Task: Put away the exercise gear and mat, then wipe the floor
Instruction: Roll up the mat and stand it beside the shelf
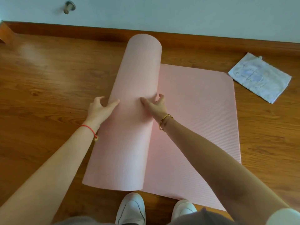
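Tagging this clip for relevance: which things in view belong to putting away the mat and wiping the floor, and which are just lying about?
Part of the job: pink exercise mat, half rolled; left hand and right hand, both gripping the roll; pale cloth, probably for wiping; wooden floor.

Just there: door stop on the wall; white shoes; skirting board.

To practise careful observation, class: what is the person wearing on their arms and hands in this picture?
Both forearms are bare, with no gloves or rings to be seen on the left hand or right hand. The left wrist carries a thin red string bracelet with a small gold bead. The right wrist carries slim gold bracelets.
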A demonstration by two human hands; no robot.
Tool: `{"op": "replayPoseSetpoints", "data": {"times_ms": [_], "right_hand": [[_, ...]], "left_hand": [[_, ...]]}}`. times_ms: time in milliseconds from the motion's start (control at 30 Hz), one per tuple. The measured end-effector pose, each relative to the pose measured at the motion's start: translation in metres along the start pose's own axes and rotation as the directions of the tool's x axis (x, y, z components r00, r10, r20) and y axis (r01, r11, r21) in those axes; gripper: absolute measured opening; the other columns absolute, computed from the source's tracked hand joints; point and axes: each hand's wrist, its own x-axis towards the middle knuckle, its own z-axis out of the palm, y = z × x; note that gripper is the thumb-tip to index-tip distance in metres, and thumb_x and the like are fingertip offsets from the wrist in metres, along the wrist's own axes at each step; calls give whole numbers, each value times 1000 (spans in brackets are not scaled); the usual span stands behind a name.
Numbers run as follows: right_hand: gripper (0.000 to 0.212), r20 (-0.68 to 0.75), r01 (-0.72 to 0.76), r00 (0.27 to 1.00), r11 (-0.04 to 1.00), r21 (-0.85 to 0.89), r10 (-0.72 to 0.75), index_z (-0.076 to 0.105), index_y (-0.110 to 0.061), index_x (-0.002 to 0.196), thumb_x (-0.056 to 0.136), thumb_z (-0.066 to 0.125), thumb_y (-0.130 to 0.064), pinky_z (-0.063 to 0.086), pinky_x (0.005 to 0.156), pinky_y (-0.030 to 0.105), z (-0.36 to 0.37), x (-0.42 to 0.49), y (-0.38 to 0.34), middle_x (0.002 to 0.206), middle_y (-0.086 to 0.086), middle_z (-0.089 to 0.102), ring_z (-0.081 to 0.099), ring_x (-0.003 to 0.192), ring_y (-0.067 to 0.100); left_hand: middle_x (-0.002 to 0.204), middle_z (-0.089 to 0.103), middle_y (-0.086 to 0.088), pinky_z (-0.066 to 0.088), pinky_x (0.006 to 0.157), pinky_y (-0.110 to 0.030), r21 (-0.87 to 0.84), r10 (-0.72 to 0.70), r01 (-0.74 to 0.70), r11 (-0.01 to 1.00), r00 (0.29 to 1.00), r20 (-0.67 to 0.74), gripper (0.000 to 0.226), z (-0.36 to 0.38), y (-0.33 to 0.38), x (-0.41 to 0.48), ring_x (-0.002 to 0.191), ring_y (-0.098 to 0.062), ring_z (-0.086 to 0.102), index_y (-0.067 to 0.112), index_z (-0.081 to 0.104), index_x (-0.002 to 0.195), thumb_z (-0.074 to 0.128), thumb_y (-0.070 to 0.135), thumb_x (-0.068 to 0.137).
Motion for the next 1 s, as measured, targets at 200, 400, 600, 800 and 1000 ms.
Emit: {"op": "replayPoseSetpoints", "data": {"times_ms": [200,400,600,800,1000], "right_hand": [[66,-150,-46,988,998,-39,39,32,-27,146,87,59,-29,38,108,43,-9,-7,14,138,14,39,43,128,36],[51,-230,-23,973,992,-127,-7,38,-30,140,89,47,-31,41,105,47,-6,-7,17,128,16,47,48,120,37],[35,-7,19,1000,996,-86,-19,44,-21,123,93,57,-34,53,85,42,10,-5,9,94,7,61,62,91,30],[28,8,162,987,979,-123,-162,57,-18,111,88,63,-33,58,78,43,53,-13,-17,105,9,64,66,89,28],[58,-243,113,967,986,119,-81,57,-18,113,73,59,-61,49,94,38,29,-18,-10,112,4,64,62,102,21]], "left_hand": [[149,43,12,20,122,-47,-94,-141,209,973,869,474,92,6,-22,-8,143,-18,37,33,40,152,58,80,76],[128,64,-2,48,86,-30,-139,-107,170,976,921,375,85,5,-21,-17,105,-15,61,16,56,138,75,66,72],[123,67,-7,54,93,-40,62,9,-3,998,997,-83,79,-12,-13,-22,110,-29,63,15,61,126,82,62,66],[128,58,-19,38,102,-49,489,240,-58,870,918,-317,77,-12,-1,-45,123,-39,54,8,53,125,63,70,80],[102,66,-6,45,85,-32,188,410,-388,902,907,-95,41,-1,6,-44,102,-29,62,13,67,109,45,47,102]]}}
